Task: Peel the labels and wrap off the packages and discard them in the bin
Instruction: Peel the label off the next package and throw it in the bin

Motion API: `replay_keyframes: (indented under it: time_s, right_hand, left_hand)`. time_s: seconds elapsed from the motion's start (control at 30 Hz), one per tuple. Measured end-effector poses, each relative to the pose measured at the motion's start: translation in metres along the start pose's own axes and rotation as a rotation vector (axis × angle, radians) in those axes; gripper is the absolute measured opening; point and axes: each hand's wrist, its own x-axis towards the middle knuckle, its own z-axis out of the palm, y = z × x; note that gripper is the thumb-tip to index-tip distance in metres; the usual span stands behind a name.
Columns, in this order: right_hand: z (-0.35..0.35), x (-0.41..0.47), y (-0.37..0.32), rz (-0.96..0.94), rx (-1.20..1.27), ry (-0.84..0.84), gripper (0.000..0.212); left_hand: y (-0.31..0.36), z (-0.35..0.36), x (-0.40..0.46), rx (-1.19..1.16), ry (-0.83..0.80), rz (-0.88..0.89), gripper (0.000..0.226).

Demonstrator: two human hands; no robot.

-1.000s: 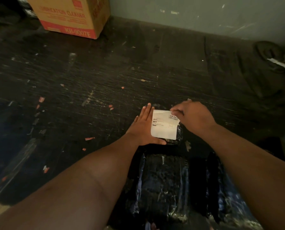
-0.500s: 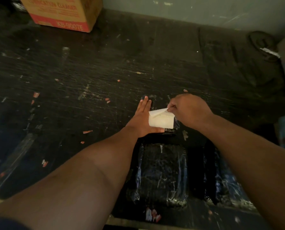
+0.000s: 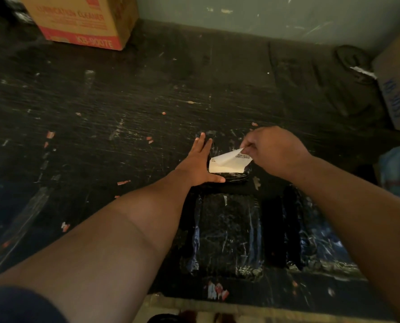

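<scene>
While the left hand (image 3: 200, 165) lies flat with straight fingers against the small black-wrapped package (image 3: 235, 176) on the scratched dark bench (image 3: 124, 108), the right hand (image 3: 272, 151) pinches the white label (image 3: 227, 163) by its far corner. Compared with half a second ago, more of the label has curled up off the wrap, its printed side now folded toward the wrist.

Scuffed black desk with boxes at its edges

A cardboard box (image 3: 77, 22) with red print stands at the far left of the scratched desk (image 3: 124, 94), against a pale green wall (image 3: 252, 12). A second box (image 3: 398, 89) with blue lettering sits at the far right, plaid cloth (image 3: 398, 171) nearer beneath it. Small orange scraps (image 3: 123, 182) dot the surface.
</scene>
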Motion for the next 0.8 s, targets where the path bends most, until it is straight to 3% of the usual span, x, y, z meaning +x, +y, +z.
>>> replay_keyframes:
  time_s: [0.17,0.43,0.63,0.8]
  right_hand:
    - [0.002,-0.005,-0.003,-0.025,-0.043,-0.014,0.024]
    - [-0.001,-0.014,-0.006,-0.036,-0.11,-0.035,0.025]
    - [-0.021,-0.025,-0.008,-0.013,-0.043,0.182,0.024]
    - [-0.039,-0.028,0.0,-0.018,-0.018,0.205,0.024]
  left_hand:
    - [-0.001,0.007,-0.006,0.091,-0.004,0.062,0.119]
    - [-0.001,0.002,-0.006,0.095,-0.05,0.046,0.117]
    - [0.01,-0.001,-0.012,-0.008,-0.051,0.039,0.117]
    - [0.009,0.001,-0.007,0.094,-0.07,0.031,0.126]
